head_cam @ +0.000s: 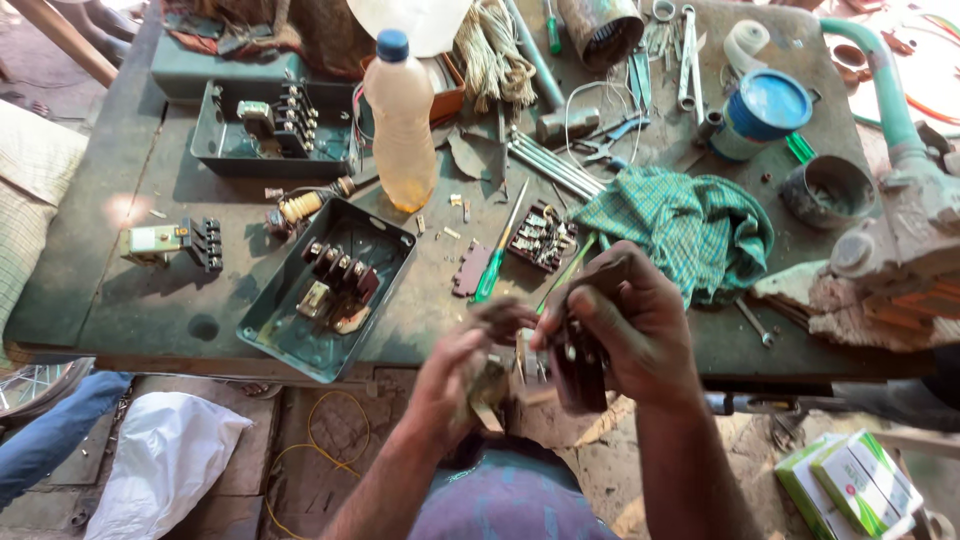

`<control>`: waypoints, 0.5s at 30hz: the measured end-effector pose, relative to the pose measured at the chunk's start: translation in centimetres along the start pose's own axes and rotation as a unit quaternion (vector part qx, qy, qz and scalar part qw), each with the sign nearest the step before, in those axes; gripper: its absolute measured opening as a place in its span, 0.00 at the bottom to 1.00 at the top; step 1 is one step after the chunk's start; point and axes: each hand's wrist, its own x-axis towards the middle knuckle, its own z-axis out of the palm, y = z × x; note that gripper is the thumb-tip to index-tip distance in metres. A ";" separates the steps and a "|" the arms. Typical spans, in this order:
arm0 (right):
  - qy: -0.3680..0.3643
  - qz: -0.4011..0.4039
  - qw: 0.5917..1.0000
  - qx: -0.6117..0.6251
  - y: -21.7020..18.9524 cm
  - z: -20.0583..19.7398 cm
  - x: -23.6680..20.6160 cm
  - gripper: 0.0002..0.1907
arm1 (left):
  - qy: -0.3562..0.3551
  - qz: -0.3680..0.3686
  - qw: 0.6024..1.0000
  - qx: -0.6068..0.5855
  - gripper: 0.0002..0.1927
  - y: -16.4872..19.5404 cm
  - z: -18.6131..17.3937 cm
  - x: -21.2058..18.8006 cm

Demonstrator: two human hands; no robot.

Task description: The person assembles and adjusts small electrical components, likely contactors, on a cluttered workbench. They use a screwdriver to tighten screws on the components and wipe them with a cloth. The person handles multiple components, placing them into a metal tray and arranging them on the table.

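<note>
My right hand (pixel 625 325) grips a dark, blocky electrical part (pixel 578 372) just in front of the table's near edge. My left hand (pixel 462 372) is blurred and closed on a small brownish piece (pixel 488 392) right beside that part; the two hands nearly touch. A green-handled screwdriver (pixel 493 270) lies on the table just beyond my hands, next to a dark terminal block (pixel 541 238). An open green metal switch box (pixel 328 290) with contacts inside sits to the left of my hands.
A plastic bottle (pixel 402 120) of yellowish liquid stands behind the box. A green checked cloth (pixel 690 225) lies right of centre. A second green box (pixel 275 130), a blue-lidded tin (pixel 762 112), loose tools and a grimy pump (pixel 900 240) crowd the worn table (pixel 120 290).
</note>
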 end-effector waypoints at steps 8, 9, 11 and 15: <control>0.110 -0.062 0.959 -0.255 -1.9 -4.2 3.6 0.05 | -0.108 -0.004 0.994 -0.017 0.28 -1.6 2.5 3.4; 0.137 -0.118 0.936 -0.303 -2.0 -4.9 3.6 0.06 | -0.081 0.016 0.996 -0.024 0.27 -1.9 2.5 4.0; 0.140 -0.170 0.922 -0.319 -1.9 -6.0 3.5 0.07 | -0.046 0.066 0.996 -0.027 0.28 -2.2 2.4 5.1; 0.073 -0.045 0.924 -0.372 -1.4 -7.1 1.5 0.06 | -0.012 0.142 0.990 -0.012 0.29 -2.0 1.7 6.6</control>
